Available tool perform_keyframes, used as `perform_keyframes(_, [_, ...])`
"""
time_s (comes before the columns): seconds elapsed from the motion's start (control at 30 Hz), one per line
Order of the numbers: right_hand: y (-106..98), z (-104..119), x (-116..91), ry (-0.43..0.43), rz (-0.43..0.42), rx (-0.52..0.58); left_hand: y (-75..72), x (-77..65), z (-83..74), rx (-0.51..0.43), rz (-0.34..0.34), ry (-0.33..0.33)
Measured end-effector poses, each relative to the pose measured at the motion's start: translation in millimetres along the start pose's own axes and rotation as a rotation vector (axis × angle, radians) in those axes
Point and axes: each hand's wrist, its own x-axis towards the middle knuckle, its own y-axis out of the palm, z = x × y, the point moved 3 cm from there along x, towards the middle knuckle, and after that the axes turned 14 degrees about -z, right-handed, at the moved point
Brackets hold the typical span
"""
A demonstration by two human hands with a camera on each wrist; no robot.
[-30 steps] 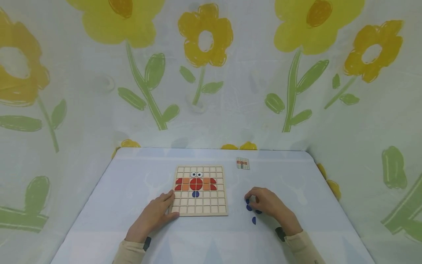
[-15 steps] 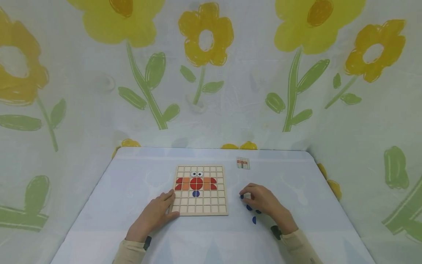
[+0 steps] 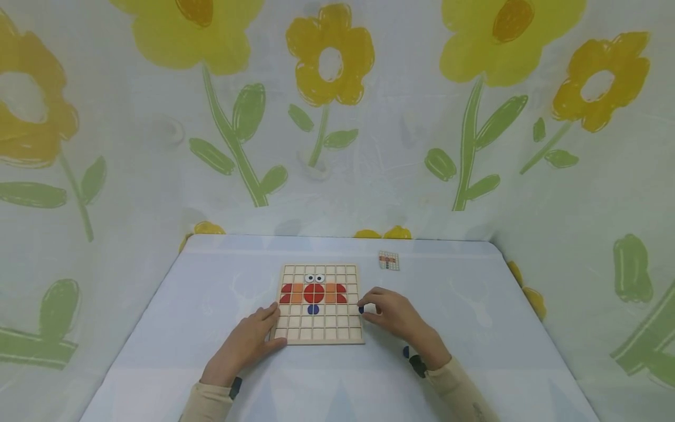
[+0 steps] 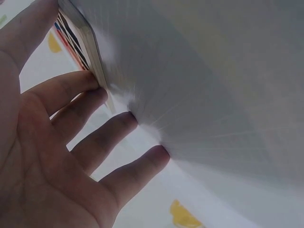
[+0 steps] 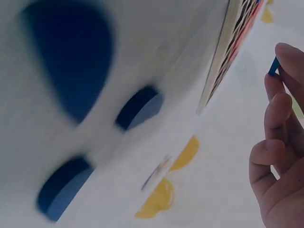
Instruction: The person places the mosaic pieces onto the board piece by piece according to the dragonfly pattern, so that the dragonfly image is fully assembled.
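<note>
A square wooden grid board (image 3: 341,334) lies on the table, bearing two eye pieces (image 3: 314,278), a red disc with orange squares and red quarter-round pieces beside it, and a blue disc (image 3: 313,309) of two halves below. Along the board's left edge rests my left hand (image 3: 245,347), fingers extended, thumb at the front corner. My right hand (image 3: 394,316) pinches a blue half-round tile (image 3: 361,310) between thumb and forefinger at the board's right edge. The right wrist view shows three loose blue half-round tiles (image 5: 140,108) on the table; in the head view, hand and arm cover most of them.
A small pattern card (image 3: 389,261) lies behind the board to the right. The white table (image 3: 221,252) is enclosed by flower-printed cloth (image 3: 379,146) at the back and sides.
My right hand has lifted a blue half-round tile from the loose ones and carried it left to the board's right edge. The left hand stays put on the board.
</note>
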Motion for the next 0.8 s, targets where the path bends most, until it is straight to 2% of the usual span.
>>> perform_keyframes(0.23, [11, 27, 13, -0.024, 0.035, 0.051, 0.0, -0.6, 0.1, -0.004, 0.002, -0.007])
perform_keyframes(0.37, [19, 43, 19, -0.072, 0.03, 0.066, 0.7, -1.1, 0.1, -0.009, 0.0, -0.009])
perform_keyframes(0.63, [36, 69, 34, -0.153, 0.003, 0.019, -2.0, -1.1, -1.2, -0.019, 0.001, -0.014])
perform_keyframes(0.8, [46, 81, 41, -0.163, 0.064, -0.011, -2.4, -0.9, -1.1, -0.028, 0.003, -0.018])
